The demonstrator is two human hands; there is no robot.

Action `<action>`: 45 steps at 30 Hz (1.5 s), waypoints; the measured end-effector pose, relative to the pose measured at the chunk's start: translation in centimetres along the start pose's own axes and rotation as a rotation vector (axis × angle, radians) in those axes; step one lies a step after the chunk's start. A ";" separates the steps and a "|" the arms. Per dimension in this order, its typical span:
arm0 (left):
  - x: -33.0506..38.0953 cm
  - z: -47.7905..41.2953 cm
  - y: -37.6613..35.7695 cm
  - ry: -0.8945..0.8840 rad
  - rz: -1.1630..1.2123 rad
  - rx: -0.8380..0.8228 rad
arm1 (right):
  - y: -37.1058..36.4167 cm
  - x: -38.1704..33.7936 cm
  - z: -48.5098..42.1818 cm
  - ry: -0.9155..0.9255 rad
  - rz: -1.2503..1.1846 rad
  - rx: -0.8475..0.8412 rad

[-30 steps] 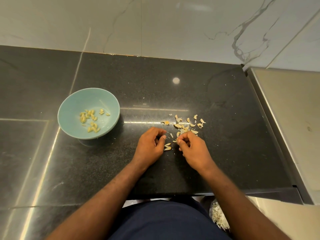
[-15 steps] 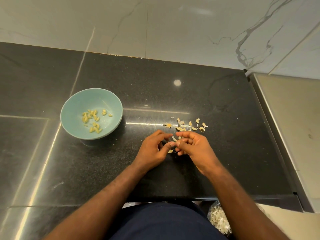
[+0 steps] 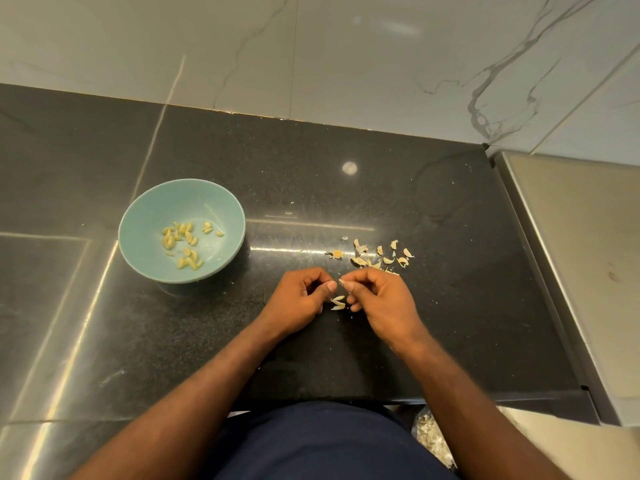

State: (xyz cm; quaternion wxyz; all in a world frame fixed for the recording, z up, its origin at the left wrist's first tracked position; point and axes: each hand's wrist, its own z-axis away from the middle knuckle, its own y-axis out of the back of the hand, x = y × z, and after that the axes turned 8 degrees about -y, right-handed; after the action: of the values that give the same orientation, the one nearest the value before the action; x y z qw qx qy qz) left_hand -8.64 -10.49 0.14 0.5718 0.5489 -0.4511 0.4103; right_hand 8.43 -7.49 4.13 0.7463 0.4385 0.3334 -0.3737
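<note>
Fingers curl on both hands: right hand (image 3: 384, 301) pinches a husk scrap (image 3: 341, 281); left hand (image 3: 299, 301), its hold hidden, has parted from it.

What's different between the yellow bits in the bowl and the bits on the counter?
The bowl bits look plump and yellow; the counter bits paler and curled. The bowl bits sit in the teal bowl; the counter bits lie scattered beyond the right hand. Both are tiny.

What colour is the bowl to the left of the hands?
The bowl is pale blue-green, plain with no pattern; the head view shows it best.
</note>
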 end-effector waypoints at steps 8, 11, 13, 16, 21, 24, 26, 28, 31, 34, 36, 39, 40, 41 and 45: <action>-0.4 0.0 -1.4 -0.030 -0.106 0.175 | 2.4 1.7 1.2 -0.137 0.348 0.042; -0.6 0.0 -1.4 -0.055 -0.113 0.197 | 2.3 1.6 1.6 -0.143 0.377 0.002; -0.5 0.0 -1.4 -0.038 -0.089 0.228 | 2.2 1.6 1.6 -0.150 0.357 -0.018; -0.4 0.0 -1.2 -0.020 -0.078 0.277 | 1.9 1.4 1.6 -0.154 0.350 -0.043; -0.3 0.1 -1.2 -0.035 -0.098 0.287 | 2.1 0.9 1.7 -0.070 0.418 -0.016; -0.4 0.1 -1.2 -0.035 -0.112 0.291 | 2.3 -0.2 2.0 0.036 0.609 0.046; -0.4 0.1 -1.2 -0.038 -0.124 0.289 | 2.5 -1.1 2.2 0.058 0.648 0.078; -0.4 0.1 -1.3 -0.045 -0.130 0.290 | 2.5 -1.8 2.3 0.066 0.695 0.108; -0.3 0.2 -1.3 -0.057 -0.142 0.292 | 2.1 -2.3 2.0 0.055 0.829 0.126; -0.3 0.2 -1.2 -0.059 -0.160 0.283 | 0.9 -1.8 1.6 -0.029 0.927 0.023; -0.2 0.2 -1.3 -0.064 -0.166 0.275 | 0.7 -1.3 1.5 -0.062 0.936 -0.023; -0.1 0.2 -1.2 -0.069 -0.175 0.277 | 1.3 -1.2 1.3 -0.053 0.904 0.032; -0.1 0.2 -1.2 -0.070 -0.174 0.279 | 1.4 -1.3 1.3 -0.036 0.879 0.065; -0.1 0.2 -1.2 -0.069 -0.174 0.279 | 1.4 -1.3 1.3 -0.019 0.845 0.092; 0.1 0.3 -1.2 -0.062 -0.184 0.276 | 1.2 -0.9 1.3 -0.006 0.711 0.114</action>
State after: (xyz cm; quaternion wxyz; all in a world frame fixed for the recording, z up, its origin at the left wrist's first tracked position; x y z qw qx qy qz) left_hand -7.46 -10.82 -0.05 0.5119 0.6737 -0.3557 0.3971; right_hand 9.23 -8.05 5.84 0.8049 0.5669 0.1362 -0.1099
